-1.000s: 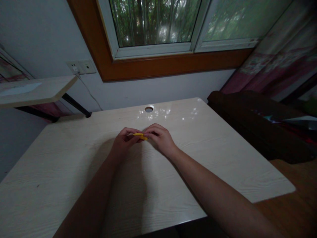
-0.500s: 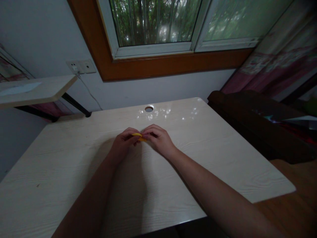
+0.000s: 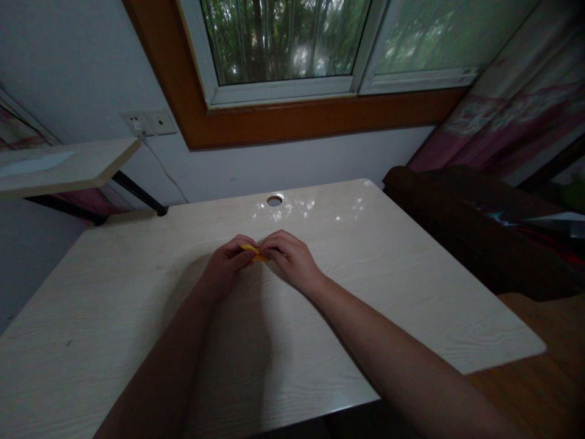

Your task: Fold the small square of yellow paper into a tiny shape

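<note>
Both my hands meet over the middle of a pale wooden table (image 3: 411, 292). Between their fingertips is a small yellow piece (image 3: 250, 250), thin like folded paper, mostly covered by the fingers. My left hand (image 3: 226, 265) pinches its left end with curled fingers. My right hand (image 3: 290, 259) pinches its right end, fingers bent and pressed together. Both hands rest low, at or just above the tabletop.
A round cable hole (image 3: 275, 200) lies in the table near its far edge. A window (image 3: 283, 42) with a brown sill is behind. A side shelf (image 3: 68, 164) juts out at left, a wall socket (image 3: 148, 123) above it. Dark furniture (image 3: 475, 225) stands at right.
The hands have drawn slightly closer together and less of the yellow piece shows between the fingers. Nothing else has moved.
</note>
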Available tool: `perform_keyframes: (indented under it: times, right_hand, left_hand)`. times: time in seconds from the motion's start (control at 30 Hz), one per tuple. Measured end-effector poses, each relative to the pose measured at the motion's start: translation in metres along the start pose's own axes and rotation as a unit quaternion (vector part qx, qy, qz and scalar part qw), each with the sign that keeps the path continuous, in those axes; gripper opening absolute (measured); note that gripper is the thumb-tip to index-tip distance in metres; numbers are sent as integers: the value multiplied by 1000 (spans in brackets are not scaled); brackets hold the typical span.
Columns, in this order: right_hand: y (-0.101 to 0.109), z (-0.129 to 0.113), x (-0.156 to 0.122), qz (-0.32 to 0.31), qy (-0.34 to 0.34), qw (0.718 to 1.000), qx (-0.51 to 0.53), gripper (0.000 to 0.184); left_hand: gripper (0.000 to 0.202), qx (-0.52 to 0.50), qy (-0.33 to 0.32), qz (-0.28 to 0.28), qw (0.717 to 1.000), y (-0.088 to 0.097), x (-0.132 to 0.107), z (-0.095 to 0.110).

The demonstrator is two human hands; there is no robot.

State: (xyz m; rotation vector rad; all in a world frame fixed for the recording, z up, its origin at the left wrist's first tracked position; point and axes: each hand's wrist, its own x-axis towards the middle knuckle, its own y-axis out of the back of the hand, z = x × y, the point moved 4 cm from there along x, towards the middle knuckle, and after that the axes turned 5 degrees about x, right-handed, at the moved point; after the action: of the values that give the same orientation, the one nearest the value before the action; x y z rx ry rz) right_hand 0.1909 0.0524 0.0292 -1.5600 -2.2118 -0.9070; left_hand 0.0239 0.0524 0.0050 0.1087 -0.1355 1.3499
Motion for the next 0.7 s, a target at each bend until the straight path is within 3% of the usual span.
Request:
perform_keyframes:
  times: [0.3,0.7]
  right_hand:
    - [1,-3,0,3,13,1000,-1,16]
    - [1,-3,0,-10,30,999,-14,17]
  left_hand:
    - [7,-55,10,12,998,-1,-2,3]
    - [9,10,-43,13,999,1,0,4]
